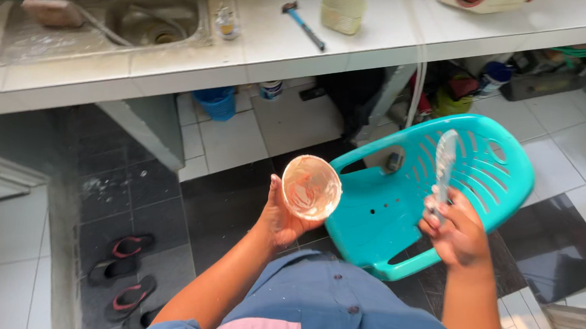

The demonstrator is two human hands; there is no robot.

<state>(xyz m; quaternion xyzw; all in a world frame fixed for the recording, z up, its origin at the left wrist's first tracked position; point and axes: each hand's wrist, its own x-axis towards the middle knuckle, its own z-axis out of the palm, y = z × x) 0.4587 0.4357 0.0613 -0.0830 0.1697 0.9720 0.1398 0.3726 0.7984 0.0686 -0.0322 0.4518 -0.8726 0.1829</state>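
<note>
Head view, looking down: the tiled counter [380, 40] runs across the top, a sink [155, 16] set in it on the left. Below sits the turquoise plastic chair [411, 205], tipped toward the person. Sandals [127, 273] lie on the dark floor at left. Now the hands: the left hand [279, 216] cups a small smeared bowl [311, 187] from beneath, fingers wrapped around its base, held up over the chair's edge. The right hand [454, 232] is clenched on a pale scraping blade [444, 162] (coated white, blurred), its tip pointing up over the chair back. On the counter, a hammer [303, 25].
</note>
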